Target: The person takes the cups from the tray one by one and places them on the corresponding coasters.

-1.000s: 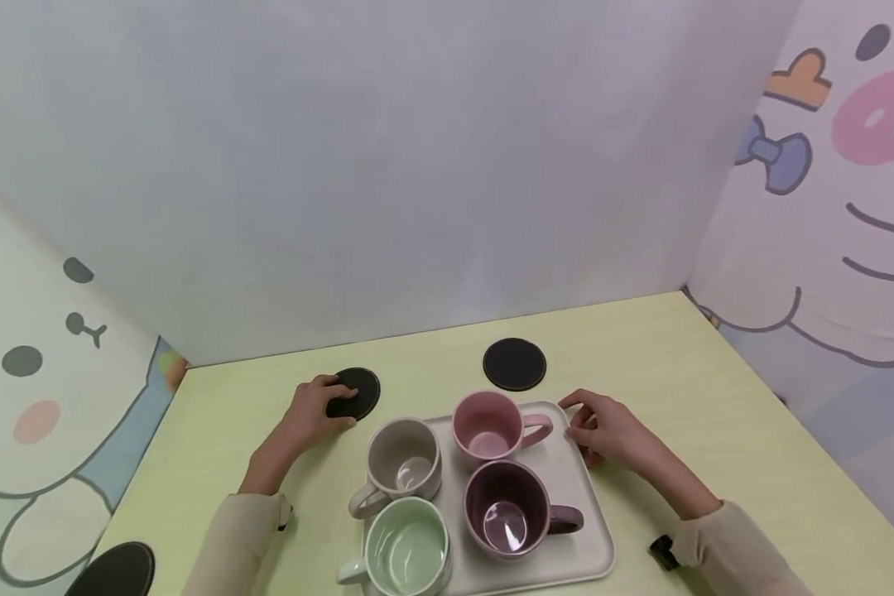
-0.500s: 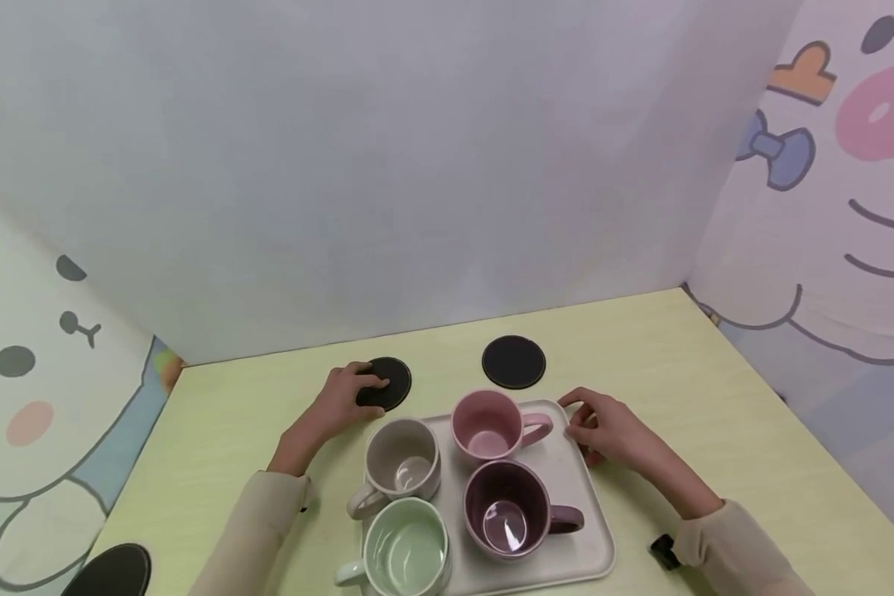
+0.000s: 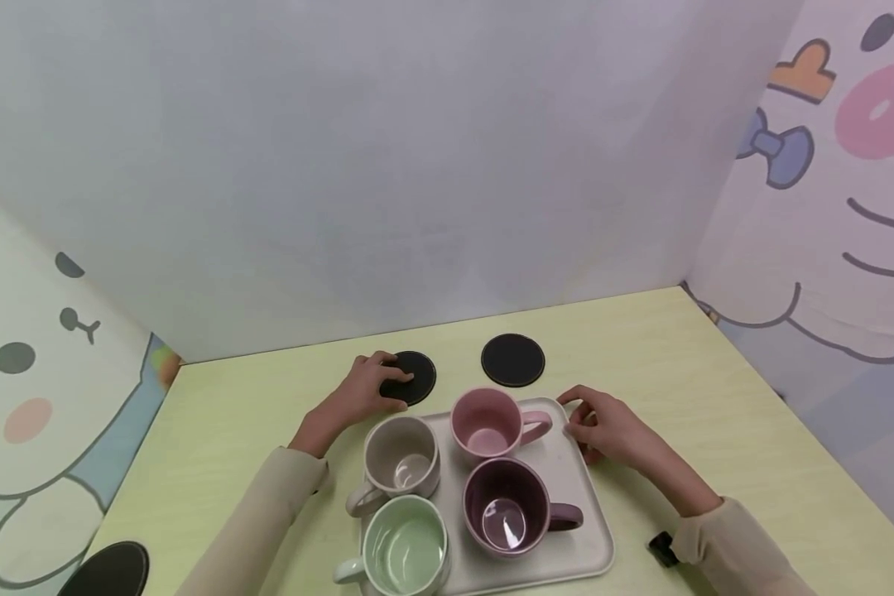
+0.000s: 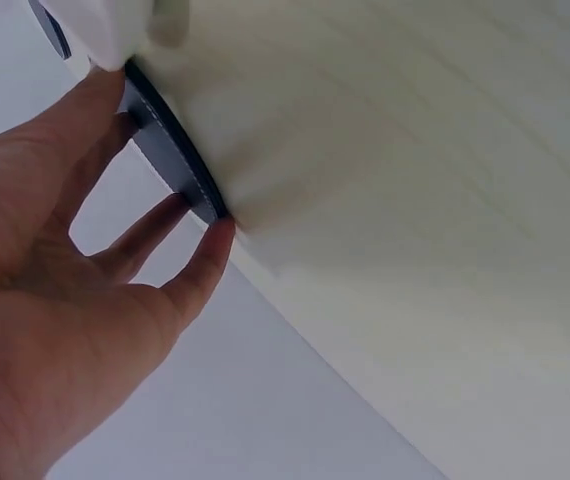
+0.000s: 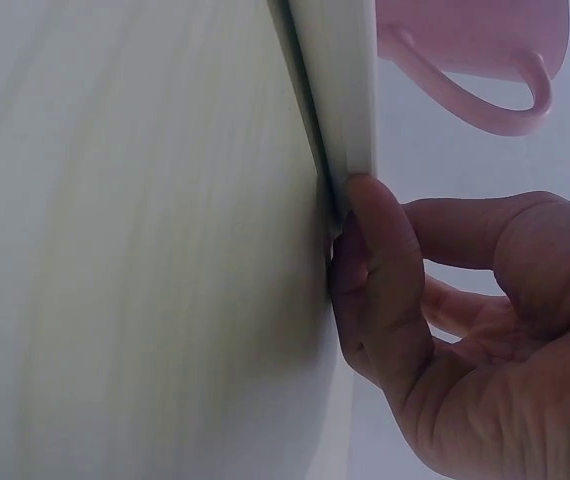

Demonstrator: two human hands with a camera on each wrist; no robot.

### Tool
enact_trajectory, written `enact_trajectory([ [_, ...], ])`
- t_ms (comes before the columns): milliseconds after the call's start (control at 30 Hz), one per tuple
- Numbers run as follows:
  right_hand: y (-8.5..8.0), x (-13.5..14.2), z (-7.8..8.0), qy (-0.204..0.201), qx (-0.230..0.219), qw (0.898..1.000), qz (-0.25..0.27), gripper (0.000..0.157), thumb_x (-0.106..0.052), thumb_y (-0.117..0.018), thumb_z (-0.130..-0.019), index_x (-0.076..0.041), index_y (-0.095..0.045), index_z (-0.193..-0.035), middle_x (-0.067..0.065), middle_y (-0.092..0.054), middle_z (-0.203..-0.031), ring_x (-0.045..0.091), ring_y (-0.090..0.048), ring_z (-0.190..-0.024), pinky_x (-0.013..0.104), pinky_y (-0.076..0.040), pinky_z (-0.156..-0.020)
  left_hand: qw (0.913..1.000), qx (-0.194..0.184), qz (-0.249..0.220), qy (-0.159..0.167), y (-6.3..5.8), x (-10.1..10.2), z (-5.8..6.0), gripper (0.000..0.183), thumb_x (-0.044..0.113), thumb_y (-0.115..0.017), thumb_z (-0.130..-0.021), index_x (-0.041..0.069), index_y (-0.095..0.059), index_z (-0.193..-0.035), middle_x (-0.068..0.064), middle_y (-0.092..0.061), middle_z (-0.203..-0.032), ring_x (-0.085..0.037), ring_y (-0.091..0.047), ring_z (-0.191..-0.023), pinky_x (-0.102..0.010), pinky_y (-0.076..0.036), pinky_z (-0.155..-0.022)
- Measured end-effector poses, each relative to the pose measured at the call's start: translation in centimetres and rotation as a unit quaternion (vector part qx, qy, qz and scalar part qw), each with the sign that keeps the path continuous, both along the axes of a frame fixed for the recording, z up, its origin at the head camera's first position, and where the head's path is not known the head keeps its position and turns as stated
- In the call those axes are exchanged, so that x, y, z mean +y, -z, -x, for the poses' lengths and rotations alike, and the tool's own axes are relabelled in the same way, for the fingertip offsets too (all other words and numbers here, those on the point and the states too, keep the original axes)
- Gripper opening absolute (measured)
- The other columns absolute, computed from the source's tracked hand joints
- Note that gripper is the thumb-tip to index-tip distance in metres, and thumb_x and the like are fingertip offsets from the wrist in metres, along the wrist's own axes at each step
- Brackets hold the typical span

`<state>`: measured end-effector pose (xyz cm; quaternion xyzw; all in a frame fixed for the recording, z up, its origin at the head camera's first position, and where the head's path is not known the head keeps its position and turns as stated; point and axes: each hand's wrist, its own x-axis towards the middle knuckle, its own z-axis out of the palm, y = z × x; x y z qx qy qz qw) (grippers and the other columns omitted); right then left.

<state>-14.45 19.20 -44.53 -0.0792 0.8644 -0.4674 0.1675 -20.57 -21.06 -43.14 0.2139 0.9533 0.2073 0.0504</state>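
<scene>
My left hand (image 3: 367, 389) grips a round black coaster (image 3: 420, 379) by its rim, fingers along the far and left side and thumb at the near side. In the left wrist view the fingertips meet the edge of the coaster (image 4: 175, 150), which lies on the table. At the far right corner of a white tray (image 3: 592, 546), the bent fingers and thumb of my right hand (image 3: 611, 426) hold the rim. Four kinds of colour stand on that tray: a pink mug (image 3: 484, 424), a dark purple mug (image 3: 505, 509), a beige mug (image 3: 402, 455) and a green mug (image 3: 406, 546).
Behind the tray another black coaster (image 3: 512, 360) lies on the light wooden table (image 3: 223, 430). One more dark coaster (image 3: 108, 571) is partly cut off at the lower left. A plain wall (image 3: 417, 165) rises at the back, and cartoon-printed walls stand on both sides.
My left hand has slid the coaster to the right and slightly back, toward the coaster behind the tray. The right hand, tray and mugs have stayed in place.
</scene>
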Motion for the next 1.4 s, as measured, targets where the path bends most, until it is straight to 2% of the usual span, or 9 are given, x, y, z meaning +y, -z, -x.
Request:
enact_trajectory([
  [500, 0.0, -0.1, -0.2, -0.001, 0.004, 1.000, 0.006, 0.038, -0.005, -0.066, -0.090, -0.006, -0.055, -0.126, 0.012, -0.060, -0.090, 0.021, -0.059, -0.062, 0.032, -0.055, -0.051, 0.9999, -0.003, 0.004, 0.014, -0.2, 2.0, 0.1, 0.047, 0.025, -0.081, -0.081, 0.015, -0.069, -0.125, -0.020, -0.046, -0.146, -0.046, -0.039, -0.129, -0.056, -0.043, -0.101],
  [767, 0.1, -0.2, -0.2, 0.003, 0.000, 1.000, 0.004, 0.038, -0.005, -0.066, -0.090, -0.007, -0.055, -0.126, 0.012, -0.060, -0.090, 0.020, -0.059, -0.064, 0.032, -0.055, -0.051, 0.9998, -0.011, 0.002, 0.015, 0.0, 2.3, 0.2, 0.048, 0.024, -0.081, -0.082, 0.018, -0.068, -0.128, -0.019, -0.044, -0.149, -0.046, -0.038, -0.130, -0.055, -0.042, -0.103],
  [1100, 0.3, -0.1, -0.1, 0.003, 0.003, 1.000, -0.002, 0.037, -0.004, -0.065, -0.091, -0.008, -0.055, -0.126, 0.012, -0.060, -0.089, 0.020, -0.060, -0.062, 0.033, -0.055, -0.050, 0.9999, 0.000, 0.000, 0.014, 0.9, 2.3, 0.0, 0.051, 0.022, -0.077, -0.085, 0.017, -0.063, -0.134, -0.021, -0.041, -0.152, -0.048, -0.039, -0.133, -0.057, -0.041, -0.106],
  [1400, 0.1, -0.2, -0.3, 0.001, 0.002, 1.000, 0.008, 0.037, -0.004, -0.065, -0.091, -0.007, -0.055, -0.126, 0.012, -0.059, -0.089, 0.021, -0.060, -0.065, 0.033, -0.055, -0.051, 0.9996, 0.008, 0.006, 0.028, 0.8, 2.3, 0.3, 0.050, 0.022, -0.077, -0.085, 0.018, -0.063, -0.133, -0.022, -0.042, -0.151, -0.048, -0.039, -0.132, -0.057, -0.041, -0.105],
])
